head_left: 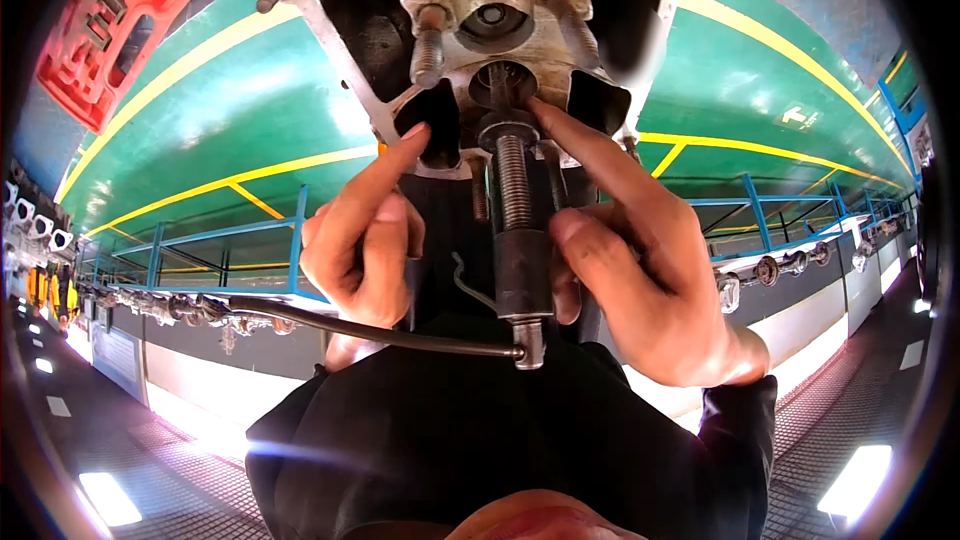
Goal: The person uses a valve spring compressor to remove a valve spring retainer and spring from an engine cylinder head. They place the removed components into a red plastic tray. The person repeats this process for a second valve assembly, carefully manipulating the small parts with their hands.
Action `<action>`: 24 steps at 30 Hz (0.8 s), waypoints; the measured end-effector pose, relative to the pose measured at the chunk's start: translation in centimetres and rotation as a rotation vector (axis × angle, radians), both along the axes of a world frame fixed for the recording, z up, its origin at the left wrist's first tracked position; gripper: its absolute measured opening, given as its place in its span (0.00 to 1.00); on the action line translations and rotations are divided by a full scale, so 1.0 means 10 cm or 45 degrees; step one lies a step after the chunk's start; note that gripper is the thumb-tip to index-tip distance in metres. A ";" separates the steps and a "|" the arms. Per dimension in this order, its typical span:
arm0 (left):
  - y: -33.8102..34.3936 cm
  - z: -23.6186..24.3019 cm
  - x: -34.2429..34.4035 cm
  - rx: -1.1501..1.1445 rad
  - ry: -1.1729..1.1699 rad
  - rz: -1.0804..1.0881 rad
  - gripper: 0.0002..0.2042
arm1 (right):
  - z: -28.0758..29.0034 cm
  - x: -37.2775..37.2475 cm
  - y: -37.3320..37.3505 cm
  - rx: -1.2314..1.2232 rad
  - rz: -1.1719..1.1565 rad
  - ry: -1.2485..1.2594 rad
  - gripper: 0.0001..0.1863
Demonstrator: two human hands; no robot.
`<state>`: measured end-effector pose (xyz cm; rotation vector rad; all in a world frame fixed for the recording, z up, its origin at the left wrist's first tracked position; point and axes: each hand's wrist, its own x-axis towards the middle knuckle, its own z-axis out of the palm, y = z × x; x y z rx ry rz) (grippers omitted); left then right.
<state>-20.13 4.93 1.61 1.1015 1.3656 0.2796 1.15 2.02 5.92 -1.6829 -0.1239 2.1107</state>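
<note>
A dark puller-like screw tool [522,270] stands upright in the middle. Its narrow end sits inside a round bore of the metal engine casting [455,90]; a threaded rod shows above a thick sleeve. Through its bottom end runs a long bent steel bar [375,332], reaching out to the left. My left hand [365,240] holds nothing, index finger stretched toward a dark opening in the casting, other fingers curled. My right hand [640,270] extends its index finger to the bore's edge beside the tool's collar. Its thumb and bent fingers lie close along the tool, apparently not wrapped round it.
Threaded studs [428,50] stick out of the casting on both sides of the bore. A red tool tray [125,25] lies at the upper left. Blue rails [225,225] and rows of metal shafts [800,262] line both sides, beyond them green floor [230,80] with yellow lines.
</note>
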 end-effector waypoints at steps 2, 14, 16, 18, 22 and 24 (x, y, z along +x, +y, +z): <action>0.04 0.01 -0.02 0.041 0.011 -0.035 0.19 | 0.02 0.00 -0.04 0.011 -0.005 -0.120 0.25; -0.08 -0.14 -0.05 0.694 0.235 -0.141 0.08 | -0.12 0.23 -0.34 0.272 -0.381 -0.483 0.14; -0.17 -0.07 0.03 0.688 0.444 -0.155 0.04 | -0.22 0.36 -0.40 0.288 -0.455 -0.498 0.15; -0.31 -0.05 0.15 0.611 0.507 0.027 0.07 | -0.33 0.46 -0.43 0.287 -0.549 -0.506 0.15; -0.58 -0.20 0.06 0.556 0.337 0.402 0.13 | -0.41 0.66 -0.49 0.459 -0.606 -0.505 0.16; -0.65 -0.23 0.09 0.613 0.290 0.557 0.15 | -0.43 0.77 -0.57 0.505 -0.608 -0.551 0.15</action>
